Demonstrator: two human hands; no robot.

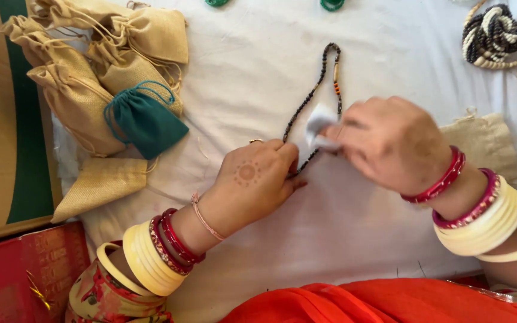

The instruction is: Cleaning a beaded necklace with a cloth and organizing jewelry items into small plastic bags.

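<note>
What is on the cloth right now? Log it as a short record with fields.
surface: white cloth
left hand: pressing down the near end of the beaded necklace
right hand: holding a small white cloth piece against the necklace
pouches: pile of beige drawstring pouches, one teal pouch on it
far right: black and cream bead bundle

The left hand (252, 179) bears a round henna mark, a finger ring and a thin pink thread; both wrists carry red and cream bangles, the right hand (390, 143) too.
</note>
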